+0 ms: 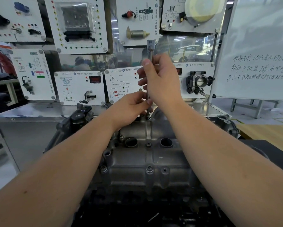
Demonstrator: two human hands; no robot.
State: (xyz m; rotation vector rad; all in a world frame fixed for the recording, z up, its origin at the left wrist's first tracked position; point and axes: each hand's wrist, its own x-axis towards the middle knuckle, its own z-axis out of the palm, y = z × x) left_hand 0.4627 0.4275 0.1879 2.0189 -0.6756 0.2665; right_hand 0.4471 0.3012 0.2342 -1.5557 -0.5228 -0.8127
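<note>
At far edge of engine cover (153, 159): long socket bar (150, 46) stands upright, lower tip at cover rim, exact seat hidden by fingers. Right hand (161, 79) curls round upper shaft, thumb pointing up. Left hand (131, 105) pinches shaft low, just above cover. Two open round wells (131, 142) nearer camera. Behind: steel desk (31, 111), training panels (79, 87), throttle body (198, 81), whiteboard (260, 46) far right.

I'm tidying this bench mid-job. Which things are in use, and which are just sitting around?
In use: long steel socket tool, gripped by the right hand, pinched low by the left hand; grey cast-metal engine cover beneath it.
Lying about: white wall-mounted training panels; white handwritten whiteboard; grey metal throttle body.
</note>
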